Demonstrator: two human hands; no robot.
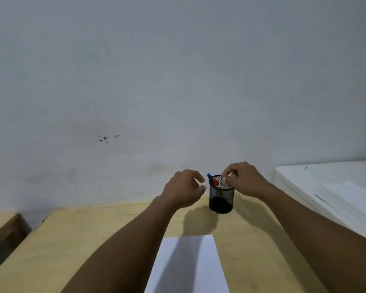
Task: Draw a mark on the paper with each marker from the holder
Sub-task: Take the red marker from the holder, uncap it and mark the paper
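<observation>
Item, nearest me: the paper [188, 265], a white sheet lying flat on the wooden table [89, 240], at 6 o'clock of the view, half under the shadow of my forearms; no mark shows on the part I can see. Item, at 12 o'clock from the paper and well apart from it: the holder [221, 195], a black mesh cup standing upright near the wall. Contents, as far as visible: a blue-capped marker [209, 176] leaning out at the cup's 10 o'clock rim, and a red-capped marker [216, 181] lying against it inside the mouth; something pale sits at 2 o'clock under my fingers, too hidden to name. Item: my right hand [244, 179], over the rim at 2 o'clock, fingertips pinched together on that pale thing, though I cannot tell how firm the hold is. Item: my left hand [184, 187], at 9 o'clock of the cup, just beside it, fingers curled and parted, holding nothing and not touching the mesh. Hazards, by my reckoning: the cup looks light, so a pull at an angle could tip it toward me, since the left hand does not steady it; a marker dragged out could catch its neighbours and spill them; a weak pinch could drop the piece back in. Item, at 3 o'clock: a white surface [325, 180], no part of the job.
</observation>
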